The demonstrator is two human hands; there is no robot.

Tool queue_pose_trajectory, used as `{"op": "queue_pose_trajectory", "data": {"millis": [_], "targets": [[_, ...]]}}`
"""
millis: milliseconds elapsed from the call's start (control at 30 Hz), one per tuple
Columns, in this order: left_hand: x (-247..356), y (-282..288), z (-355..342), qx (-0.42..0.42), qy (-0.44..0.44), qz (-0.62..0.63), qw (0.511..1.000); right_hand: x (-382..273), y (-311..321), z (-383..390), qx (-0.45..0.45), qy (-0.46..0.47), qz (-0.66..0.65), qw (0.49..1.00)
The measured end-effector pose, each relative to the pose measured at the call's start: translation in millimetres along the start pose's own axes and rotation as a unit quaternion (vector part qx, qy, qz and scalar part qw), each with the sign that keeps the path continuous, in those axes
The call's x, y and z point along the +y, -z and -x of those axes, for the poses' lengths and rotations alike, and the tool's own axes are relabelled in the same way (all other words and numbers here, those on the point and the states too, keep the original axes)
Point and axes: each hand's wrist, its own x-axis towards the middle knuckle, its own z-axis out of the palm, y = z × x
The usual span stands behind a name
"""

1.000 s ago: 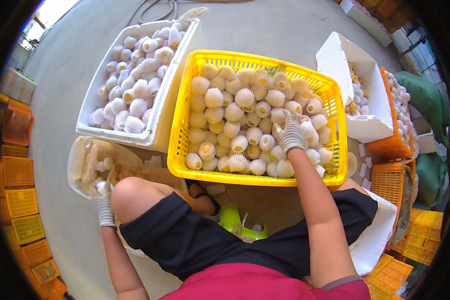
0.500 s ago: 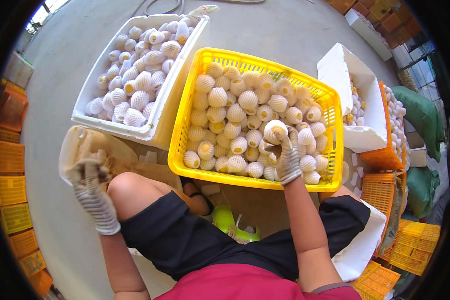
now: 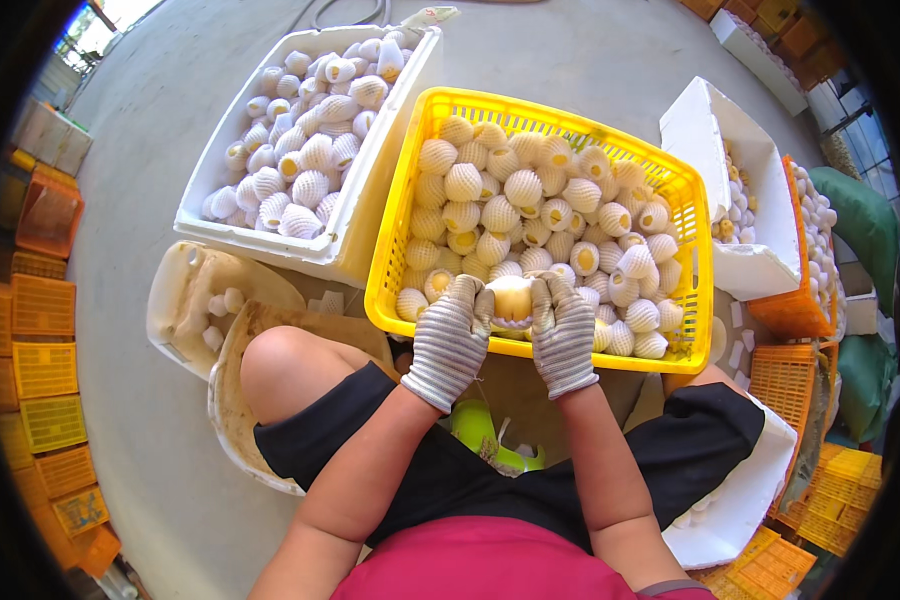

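My gloved left hand (image 3: 450, 342) and gloved right hand (image 3: 563, 338) meet over the near rim of the yellow basket (image 3: 388, 270). Between their pinched fingers is a pale yellow round fruit (image 3: 510, 292), its exact kind unclear. Its upper side is bare, and a white foam net (image 3: 511, 322) shows beneath it; the fingertips hide how far the net reaches. Behind the hands, the basket is heaped with fruits in foam nets (image 3: 523, 188), yellow skin showing at many open ends.
A white foam box (image 3: 315, 245) of netted fruits stands left of the basket. Closer in are a cut plastic jug (image 3: 175, 300) holding small pale pieces and a dirty shallow tub (image 3: 228, 400). At right are another foam box (image 3: 760, 265) and an orange crate (image 3: 805, 318). Something bright green (image 3: 475, 425) lies between my legs.
My left hand has come from above the plastic jug to the fruit. My right hand has drawn the fruit nearer, to the basket's front rim. The whole view has shifted slightly.
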Motion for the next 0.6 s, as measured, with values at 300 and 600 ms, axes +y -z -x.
{"op": "queue_pose_trajectory", "data": {"millis": [300, 600], "targets": [[-6.6, -1.5, -2.9, 0.033, 0.023, -0.032, 0.999, 5.5, -3.9, 5.6, 0.100, 0.106, 0.103, 0.984], [7.8, -5.6, 5.1, -0.097, 0.400, 0.373, 0.832, 12.5, -26.5, 15.7, 0.099, -0.089, -0.133, 0.982]]}}
